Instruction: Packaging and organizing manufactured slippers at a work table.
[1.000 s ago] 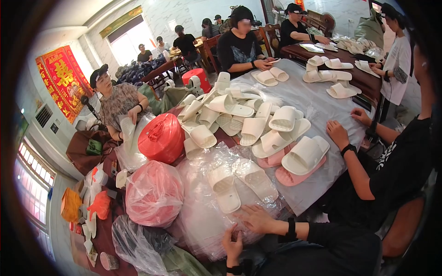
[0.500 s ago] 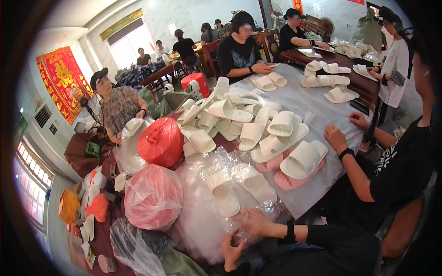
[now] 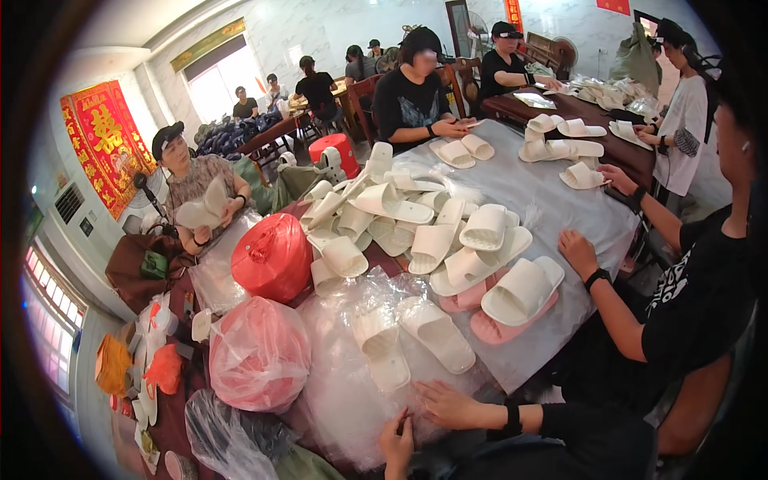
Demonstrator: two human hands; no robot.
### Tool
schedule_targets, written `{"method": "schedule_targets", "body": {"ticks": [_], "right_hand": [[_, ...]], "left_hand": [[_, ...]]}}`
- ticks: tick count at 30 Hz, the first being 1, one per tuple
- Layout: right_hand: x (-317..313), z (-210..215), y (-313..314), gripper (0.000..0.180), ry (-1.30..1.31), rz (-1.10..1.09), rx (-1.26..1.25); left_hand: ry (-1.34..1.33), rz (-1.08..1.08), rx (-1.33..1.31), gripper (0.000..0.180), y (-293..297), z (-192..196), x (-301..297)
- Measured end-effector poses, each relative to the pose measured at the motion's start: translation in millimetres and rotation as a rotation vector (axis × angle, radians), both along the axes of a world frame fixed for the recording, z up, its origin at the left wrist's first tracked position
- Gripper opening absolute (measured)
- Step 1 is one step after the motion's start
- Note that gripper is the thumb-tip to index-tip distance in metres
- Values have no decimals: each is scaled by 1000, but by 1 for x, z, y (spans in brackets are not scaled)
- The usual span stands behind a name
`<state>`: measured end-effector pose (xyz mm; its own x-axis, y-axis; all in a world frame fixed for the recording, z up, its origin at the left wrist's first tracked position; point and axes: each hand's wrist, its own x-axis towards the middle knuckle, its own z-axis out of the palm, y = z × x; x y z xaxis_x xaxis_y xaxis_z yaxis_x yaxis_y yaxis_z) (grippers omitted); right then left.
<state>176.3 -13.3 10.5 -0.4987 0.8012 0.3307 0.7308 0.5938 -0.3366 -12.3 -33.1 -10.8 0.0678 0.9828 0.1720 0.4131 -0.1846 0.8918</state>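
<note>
A pair of cream slide slippers lies on a stack of clear plastic bags in front of me. My right hand rests on the bags just below the pair, palm down, fingers stretched out. To its left, my left hand is at the near edge of the bags with its fingers drawn together. Whatever is between those fingers is too small to make out. Neither hand touches the slippers. Just beyond the pair, more cream slippers sit on pink ones.
A heap of cream slippers covers the table's middle. Left stand a red twine roll and a pink roll in plastic. At right, a co-worker's hand rests on the sheet. Another person holds slippers at left.
My left hand's fingers have closed together, and my right hand has flattened out. The person at left has raised a pair of slippers. The right co-worker's far hand has reached to a slipper.
</note>
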Motion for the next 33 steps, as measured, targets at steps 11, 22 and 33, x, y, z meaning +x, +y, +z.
{"method": "schedule_targets", "body": {"ticks": [11,22,33], "right_hand": [[14,-7,-23,61,-102,-1,-47],[17,40,-26,50,-1,42,-71],[21,84,-51,64,131,-20,269]], "left_hand": [[26,-31,-5,29,-3,13,4],[203,-24,-1,35,-6,36,4],[-577,-177,-388,44,-2,56,13]]}}
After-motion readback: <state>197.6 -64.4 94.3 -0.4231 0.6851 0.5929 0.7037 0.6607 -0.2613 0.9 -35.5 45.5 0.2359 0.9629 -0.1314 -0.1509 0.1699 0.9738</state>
